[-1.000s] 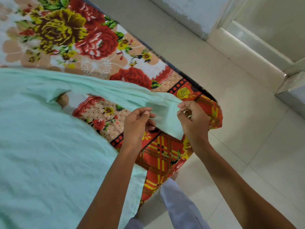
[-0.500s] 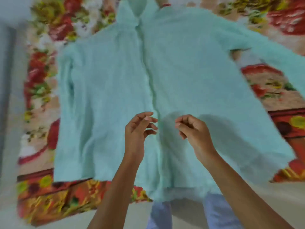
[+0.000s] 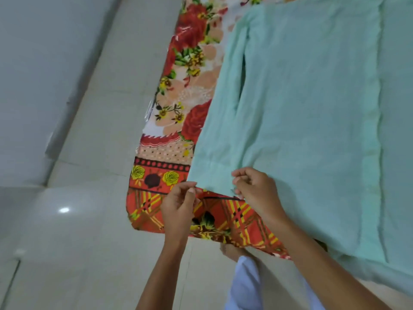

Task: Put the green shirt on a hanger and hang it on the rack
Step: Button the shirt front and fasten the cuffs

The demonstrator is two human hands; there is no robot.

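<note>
Both hands have shifted from mid-shirt to the near sleeve cuff [image 3: 211,179], where my left grip [image 3: 178,209] and right grip [image 3: 257,191] pinch its corners; I'd tug evenly, keeping the green shirt [image 3: 312,130] flat on the bed [image 3: 161,175].

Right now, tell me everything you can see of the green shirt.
The green shirt is pale mint, of soft, slightly wrinkled cloth. It lies spread flat on the floral bedsheet; its top is out of frame. One sleeve lies along its side. The left hand and right hand pinch the cuff's two corners.
</note>
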